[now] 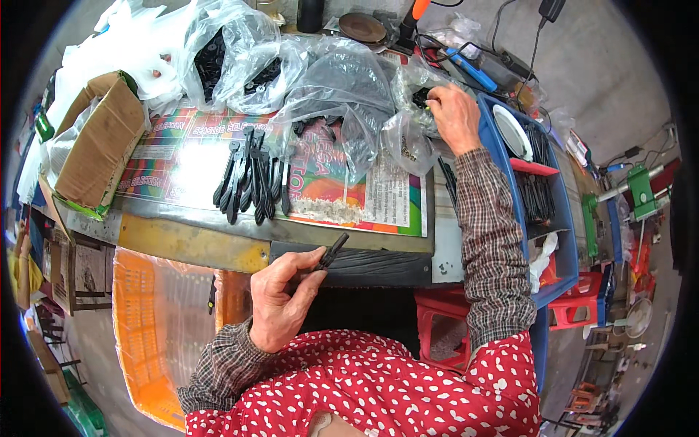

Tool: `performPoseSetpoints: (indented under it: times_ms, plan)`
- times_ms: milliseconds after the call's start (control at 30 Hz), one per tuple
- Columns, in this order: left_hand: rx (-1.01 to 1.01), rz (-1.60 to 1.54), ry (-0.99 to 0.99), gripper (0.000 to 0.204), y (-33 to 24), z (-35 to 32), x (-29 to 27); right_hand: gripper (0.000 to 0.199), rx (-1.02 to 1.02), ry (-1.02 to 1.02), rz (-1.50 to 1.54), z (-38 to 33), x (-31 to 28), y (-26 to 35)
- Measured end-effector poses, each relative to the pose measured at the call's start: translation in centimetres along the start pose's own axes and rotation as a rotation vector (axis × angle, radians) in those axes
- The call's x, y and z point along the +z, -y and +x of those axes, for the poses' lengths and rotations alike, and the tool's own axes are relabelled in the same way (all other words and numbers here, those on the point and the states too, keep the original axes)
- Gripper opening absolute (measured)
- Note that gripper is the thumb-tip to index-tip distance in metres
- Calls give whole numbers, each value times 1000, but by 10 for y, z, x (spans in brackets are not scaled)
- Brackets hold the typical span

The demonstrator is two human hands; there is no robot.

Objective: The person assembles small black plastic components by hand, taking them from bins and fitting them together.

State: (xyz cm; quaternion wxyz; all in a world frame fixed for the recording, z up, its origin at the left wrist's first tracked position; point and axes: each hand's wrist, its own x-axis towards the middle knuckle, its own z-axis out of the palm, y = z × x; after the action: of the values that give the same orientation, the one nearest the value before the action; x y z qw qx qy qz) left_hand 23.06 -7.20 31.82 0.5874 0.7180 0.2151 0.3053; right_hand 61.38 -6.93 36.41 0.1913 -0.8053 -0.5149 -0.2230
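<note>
My left hand [280,300] is closed, pinching a slim black plastic part [333,251] between thumb and fingers just over the front edge of the bench. Farther off, my right hand [455,116] reaches to a clear plastic bag [409,81] at the back right. Its fingers are curled together beside some small black pieces [421,97] in that bag; what they pinch, if anything, is hidden. A pile of long black plastic handles [251,178] lies on the printed sheet [171,156] between my hands and the bags.
Clear bags of black parts [211,65] line the back. An open cardboard box [102,146] stands at left. At right is a blue tray [568,251] with black rods and a white oval dish [512,132]. An orange basket [135,328] and red stool [440,320] stand below.
</note>
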Motion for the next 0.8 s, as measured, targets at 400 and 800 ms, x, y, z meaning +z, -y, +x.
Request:
performPoseSetpoints:
  times_ms: [400,800]
  plan:
    - [-69,42,-84,26,-4,2,1,21,140,237,-46,28,39,-8]
    - [-79,-184,-10,26,-2,-4,-3,18,-18,-128,113,5,-12,14]
